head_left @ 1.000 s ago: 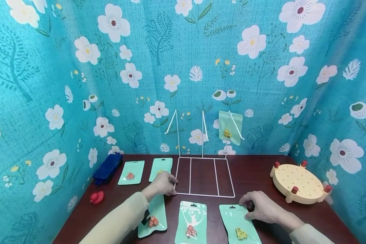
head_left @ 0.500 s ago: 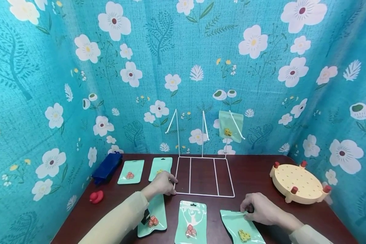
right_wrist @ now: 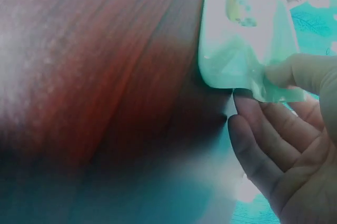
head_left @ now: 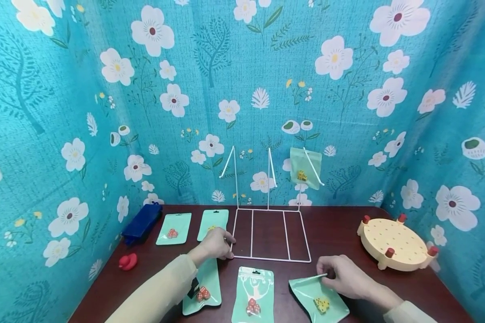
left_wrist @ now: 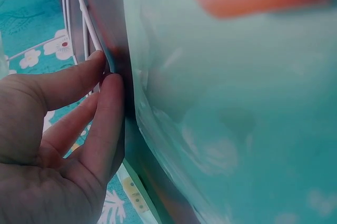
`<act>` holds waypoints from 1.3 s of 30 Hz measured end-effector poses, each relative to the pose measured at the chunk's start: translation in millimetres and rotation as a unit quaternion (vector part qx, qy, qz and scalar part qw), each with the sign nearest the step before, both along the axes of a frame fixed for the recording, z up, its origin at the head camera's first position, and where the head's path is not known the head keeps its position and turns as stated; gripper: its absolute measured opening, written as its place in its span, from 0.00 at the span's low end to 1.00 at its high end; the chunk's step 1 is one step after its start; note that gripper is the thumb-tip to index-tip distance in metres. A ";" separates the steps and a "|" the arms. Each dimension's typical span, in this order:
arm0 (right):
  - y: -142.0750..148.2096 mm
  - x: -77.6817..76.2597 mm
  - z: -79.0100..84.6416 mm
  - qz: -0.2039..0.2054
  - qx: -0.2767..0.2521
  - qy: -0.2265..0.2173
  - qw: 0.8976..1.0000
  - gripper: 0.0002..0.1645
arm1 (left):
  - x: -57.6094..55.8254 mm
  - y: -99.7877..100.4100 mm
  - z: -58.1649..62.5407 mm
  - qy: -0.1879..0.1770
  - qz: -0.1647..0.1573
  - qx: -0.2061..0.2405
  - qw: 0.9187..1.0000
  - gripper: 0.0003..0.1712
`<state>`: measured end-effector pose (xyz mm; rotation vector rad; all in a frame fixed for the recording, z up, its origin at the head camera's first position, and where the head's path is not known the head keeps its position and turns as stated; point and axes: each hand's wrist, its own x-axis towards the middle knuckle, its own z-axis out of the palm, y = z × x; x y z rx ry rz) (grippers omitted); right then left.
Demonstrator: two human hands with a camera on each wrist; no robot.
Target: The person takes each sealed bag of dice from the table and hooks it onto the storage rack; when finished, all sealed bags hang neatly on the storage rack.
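Note:
My left hand [head_left: 215,244] pinches the front left corner of a white wire rack [head_left: 271,258] with three upright hooks. In the left wrist view, its thumb and fingers [left_wrist: 108,97] meet at the wire. My right hand [head_left: 343,274] grips the top edge of a mint green zip pouch [head_left: 307,292] holding yellow dice. That pouch's top edge is raised and tilted. In the right wrist view, my thumb [right_wrist: 287,71] presses on the pouch's face, the other fingers behind it. A similar pouch [head_left: 307,159] with yellow dice hangs on the rack's right hook; the other two hooks bear nothing.
Pouches with red dice lie at front centre [head_left: 254,282], below my left forearm [head_left: 210,276] and at back left [head_left: 178,224]. Another pouch [head_left: 214,220] lies behind my left hand. A blue bundle [head_left: 143,222], a red rubber duck [head_left: 128,261] and an upturned cream stool [head_left: 396,244] flank them.
My right hand has taken firmer hold of the pouch's top edge and raised it, tilting the pouch and shifting it slightly. My left hand stays on the rack.

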<state>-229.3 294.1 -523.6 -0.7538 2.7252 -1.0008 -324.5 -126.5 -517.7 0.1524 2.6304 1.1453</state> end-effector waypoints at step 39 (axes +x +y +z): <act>1.0 12.0 49.6 -0.013 -0.129 0.112 0.985 0.28 | 0.9 0.1 1.8 -0.005 -0.001 0.001 1.000 0.26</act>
